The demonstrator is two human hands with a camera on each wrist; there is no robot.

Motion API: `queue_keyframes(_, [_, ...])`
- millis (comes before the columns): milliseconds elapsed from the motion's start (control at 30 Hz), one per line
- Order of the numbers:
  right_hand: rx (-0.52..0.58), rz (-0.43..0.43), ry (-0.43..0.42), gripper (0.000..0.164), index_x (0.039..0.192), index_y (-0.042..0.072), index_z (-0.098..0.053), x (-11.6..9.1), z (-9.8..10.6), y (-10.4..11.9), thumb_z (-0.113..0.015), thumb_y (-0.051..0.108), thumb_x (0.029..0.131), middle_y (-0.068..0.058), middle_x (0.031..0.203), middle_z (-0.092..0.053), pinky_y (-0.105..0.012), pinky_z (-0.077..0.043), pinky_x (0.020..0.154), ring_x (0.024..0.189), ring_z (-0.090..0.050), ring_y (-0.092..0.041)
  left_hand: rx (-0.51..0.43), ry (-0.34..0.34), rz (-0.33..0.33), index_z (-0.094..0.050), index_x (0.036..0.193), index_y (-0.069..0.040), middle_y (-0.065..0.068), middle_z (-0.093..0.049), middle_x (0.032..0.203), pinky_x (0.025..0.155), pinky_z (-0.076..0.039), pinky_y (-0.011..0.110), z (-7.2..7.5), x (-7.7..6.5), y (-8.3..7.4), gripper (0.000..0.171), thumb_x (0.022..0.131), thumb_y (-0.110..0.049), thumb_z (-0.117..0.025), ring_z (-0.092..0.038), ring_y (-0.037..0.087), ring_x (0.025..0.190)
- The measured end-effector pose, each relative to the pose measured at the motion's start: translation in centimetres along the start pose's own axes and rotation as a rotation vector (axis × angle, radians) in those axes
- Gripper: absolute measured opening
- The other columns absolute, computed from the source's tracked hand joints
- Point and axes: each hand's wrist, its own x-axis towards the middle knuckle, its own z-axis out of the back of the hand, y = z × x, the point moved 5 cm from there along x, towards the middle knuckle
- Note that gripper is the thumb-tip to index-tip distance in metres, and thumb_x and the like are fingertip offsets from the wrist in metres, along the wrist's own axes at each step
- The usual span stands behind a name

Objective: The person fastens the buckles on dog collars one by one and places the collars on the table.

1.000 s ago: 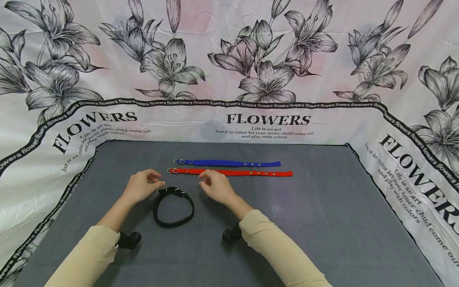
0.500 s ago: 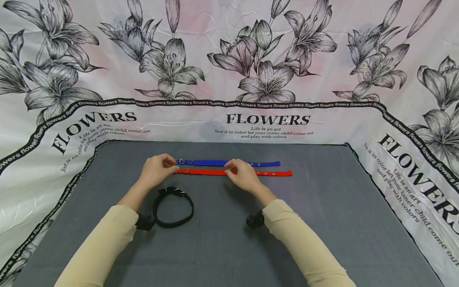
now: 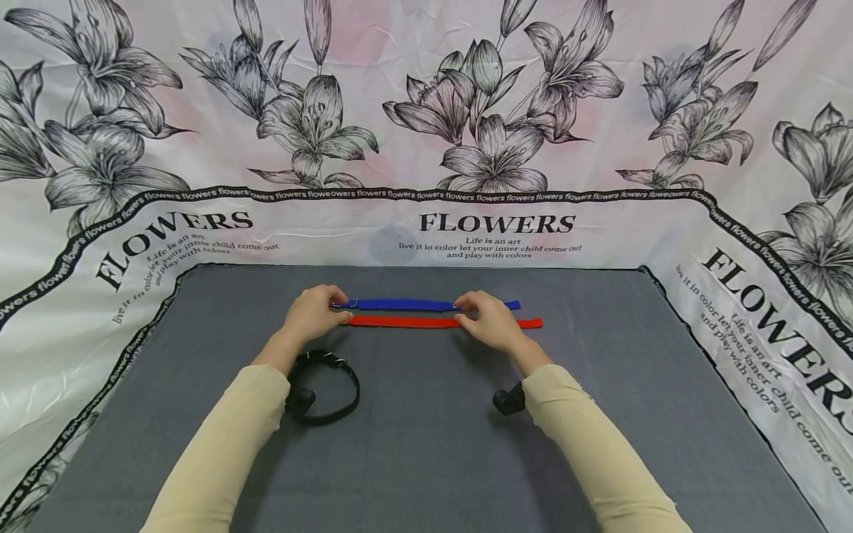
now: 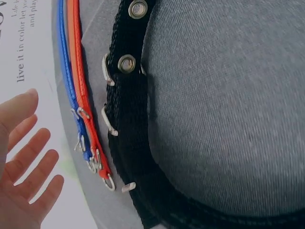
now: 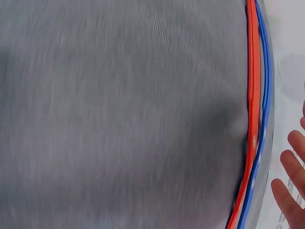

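A blue collar and a red collar lie straight, side by side, on the grey cloth. Over their buckle ends hovers my left hand; in the left wrist view its fingers are spread apart, clear of both collars. My right hand is above their eyelet ends, and the right wrist view shows its fingers relaxed and holding nothing. A black collar, buckled into a loop, rests nearer the person, partly behind the left wrist camera. Its metal eyelets show up close in the left wrist view.
The grey cloth covers the table. Behind it and at both sides runs a white cloth printed with flowers and lettering. A black wrist camera is worn under the right sleeve.
Both hands have moved away from the black collar, forward and to the right, to above the red and blue collars. The three collars have stayed in place.
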Motion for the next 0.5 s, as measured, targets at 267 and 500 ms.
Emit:
queue_keyframes(267, [-0.073, -0.022, -0.004, 0.028, 0.109, 0.005, -0.064, -1.1, 1.6, -3.4, -0.066, 0.019, 0.085, -0.01, 0.104, -0.062, -0.044, -0.045, 0.086, 0.098, -0.058, -0.026, 0.032, 0.045, 0.018, -0.063, 0.113, -0.008, 0.013, -0.059, 0.118, 0.088, -0.044, 0.047, -1.4, 0.7, 0.1, 0.036, 0.083, -0.025, -0.069, -0.055, 0.031, 0.107])
queue_keyframes(500, [-0.141, -0.023, -0.003, 0.029, 0.108, 0.004, -0.065, -1.8, 2.7, -5.4, -0.067, 0.02, 0.083, -0.012, 0.101, -0.061, -0.046, -0.045, 0.083, 0.096, -0.057, -0.03, 0.08, 0.035, 0.014, -0.064, 0.112, -0.009, 0.013, -0.061, 0.115, 0.088, -0.044, 0.046, -2.2, 1.5, 0.5, 0.036, 0.081, -0.025, -0.071, -0.056, 0.031, 0.106])
